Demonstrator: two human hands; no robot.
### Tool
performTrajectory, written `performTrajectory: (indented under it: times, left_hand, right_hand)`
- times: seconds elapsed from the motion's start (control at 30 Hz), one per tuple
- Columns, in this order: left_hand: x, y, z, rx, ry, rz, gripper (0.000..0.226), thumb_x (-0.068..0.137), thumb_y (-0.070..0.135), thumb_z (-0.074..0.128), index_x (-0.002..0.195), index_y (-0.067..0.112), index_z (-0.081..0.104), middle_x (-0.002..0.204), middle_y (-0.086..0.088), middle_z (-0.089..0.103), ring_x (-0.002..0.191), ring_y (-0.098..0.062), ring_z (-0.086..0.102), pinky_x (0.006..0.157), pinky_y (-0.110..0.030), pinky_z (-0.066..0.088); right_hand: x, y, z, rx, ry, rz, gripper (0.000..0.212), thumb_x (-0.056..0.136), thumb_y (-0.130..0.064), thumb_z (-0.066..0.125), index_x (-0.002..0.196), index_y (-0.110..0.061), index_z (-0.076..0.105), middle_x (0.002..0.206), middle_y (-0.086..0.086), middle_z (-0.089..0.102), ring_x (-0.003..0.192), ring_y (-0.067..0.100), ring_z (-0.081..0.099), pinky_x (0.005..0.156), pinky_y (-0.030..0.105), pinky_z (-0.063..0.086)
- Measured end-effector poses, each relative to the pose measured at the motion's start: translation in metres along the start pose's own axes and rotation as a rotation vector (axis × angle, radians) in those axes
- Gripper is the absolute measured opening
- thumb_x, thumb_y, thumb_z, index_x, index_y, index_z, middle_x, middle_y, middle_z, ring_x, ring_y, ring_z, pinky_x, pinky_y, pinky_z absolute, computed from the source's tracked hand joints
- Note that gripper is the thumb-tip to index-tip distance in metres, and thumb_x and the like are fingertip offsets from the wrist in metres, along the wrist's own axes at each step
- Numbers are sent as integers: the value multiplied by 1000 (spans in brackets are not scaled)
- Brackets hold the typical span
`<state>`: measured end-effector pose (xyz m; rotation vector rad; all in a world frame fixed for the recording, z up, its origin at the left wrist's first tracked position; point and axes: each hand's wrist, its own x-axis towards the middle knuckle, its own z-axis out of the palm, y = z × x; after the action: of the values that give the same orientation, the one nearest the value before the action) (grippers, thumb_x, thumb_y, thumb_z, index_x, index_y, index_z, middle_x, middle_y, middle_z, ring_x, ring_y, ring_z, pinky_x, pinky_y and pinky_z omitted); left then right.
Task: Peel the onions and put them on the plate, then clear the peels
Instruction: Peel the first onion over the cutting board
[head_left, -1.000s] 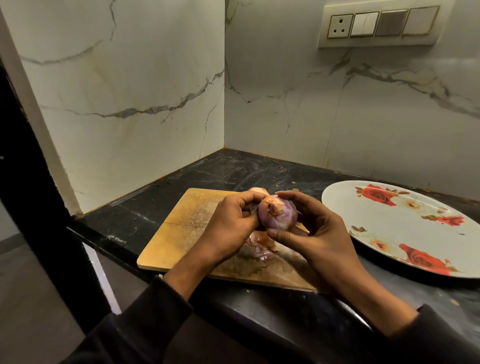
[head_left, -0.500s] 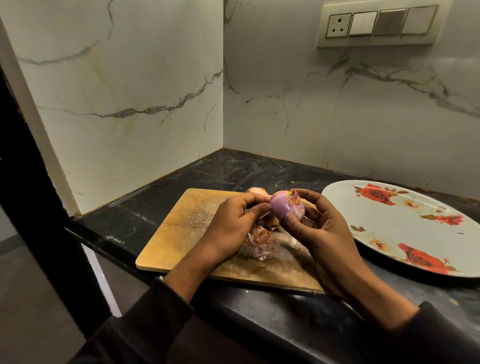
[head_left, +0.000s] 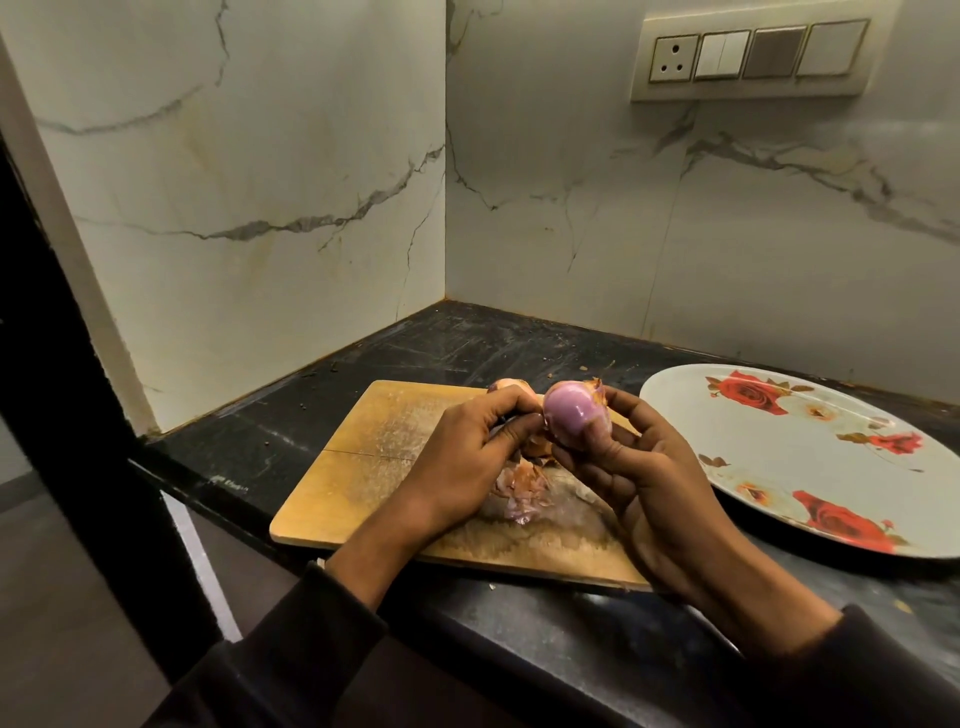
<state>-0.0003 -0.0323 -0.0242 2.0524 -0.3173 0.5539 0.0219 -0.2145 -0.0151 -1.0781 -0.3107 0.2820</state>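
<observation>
1. A black stone counter (head_left: 467, 343) runs into a corner formed by two white marble-veined walls (head_left: 249, 171); its front edge drops to a dark floor on the left.
2. A switch panel (head_left: 753, 54) with a socket sits high on the back wall.
3. A wooden cutting board (head_left: 363, 457) lies near the counter's front edge, one corner pointing toward the wall corner.
4. Papery onion peels (head_left: 519, 486) lie in a loose heap on the middle of the board, directly below the hands.
5. The left hand (head_left: 467, 457) hovers over the board with fingers curled, its fingertips pinching at the left side of the onion; exactly what it pinches is hidden.
6. A second, unpeeled onion (head_left: 506, 385) peeks out behind the left hand's knuckles, at the board's far edge.
7. The mostly peeled purple onion (head_left: 571, 418) is held up above the board between both hands, a scrap of brown skin clinging to its right top.
8. The right hand (head_left: 639, 478) cups and grips that onion from below and the right, fingers wrapped round it.
9. A white oval plate with red roses (head_left: 810, 467) lies on the counter's right side, just beside the board, with nothing on it.
</observation>
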Motion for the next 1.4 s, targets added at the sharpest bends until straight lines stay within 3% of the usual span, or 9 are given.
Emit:
performTrajectory:
  times: [0.13,0.3,0.4,0.5,0.63,0.8,0.9,1.2,1.4]
  left_hand:
    - [-1,4,1,36,17,-2,19,105,19,48,103,8,64,88,2,68,80,1,65,67,-13,49]
    - [-1,3,2,39,19,15,25,100,28,59,83,14,69,75,6,66,73,-7,65,62,-26,52]
    - [-2,5,3,93,23,43,9,92,27,70,97,19,68,89,9,68,87,-5,64,71,-19,53]
    - [-3,7,2,54,91,59,28,85,30,78,110,22,66,98,11,69,96,2,63,79,-11,50]
    - [-3,8,2,-38,110,36,31,84,29,79,109,19,66,97,7,72,93,-4,69,82,-24,58]
    - [-2,6,1,-170,125,-39,18,89,19,73,107,18,74,96,4,77,89,-7,74,77,-27,61]
    - [-4,10,0,-185,106,-27,19,91,14,70,103,28,73,89,3,77,80,-8,75,69,-23,60]
    - [-6,13,1,21,146,67,27,92,11,71,106,35,68,83,26,67,85,3,70,72,-14,57]
    - [-6,11,3,84,179,108,25,90,12,73,108,29,71,88,14,70,87,-1,69,71,-14,58]
  right_hand:
    - [-1,-2,2,175,-18,54,48,82,-17,61,129,-4,57,119,23,71,105,37,72,77,36,63]
    - [-1,-4,0,145,25,59,41,87,-23,57,125,-8,62,117,22,72,102,35,73,75,36,64]
    - [-1,-3,0,53,69,20,43,85,-24,62,126,-12,62,114,15,74,100,29,75,71,32,63]
    - [-2,-3,-1,-110,97,7,47,79,-34,68,124,-21,62,111,6,76,99,23,75,71,29,60]
    - [-4,-3,0,-181,56,-10,59,70,-31,75,125,-20,58,104,6,78,95,22,76,69,26,60]
    - [-4,1,-1,-301,31,-71,82,59,-43,95,129,-24,56,120,12,72,106,28,73,91,45,58]
    - [-4,5,-5,-364,28,-117,73,65,-37,93,128,-27,57,123,9,71,110,27,71,98,51,56]
    - [-5,8,-5,-645,40,-305,72,56,-40,90,121,-31,62,122,-3,67,112,18,68,86,35,62]
    - [-5,11,-4,-729,41,-340,70,54,-46,90,113,-31,57,117,-4,65,100,24,72,79,35,63]
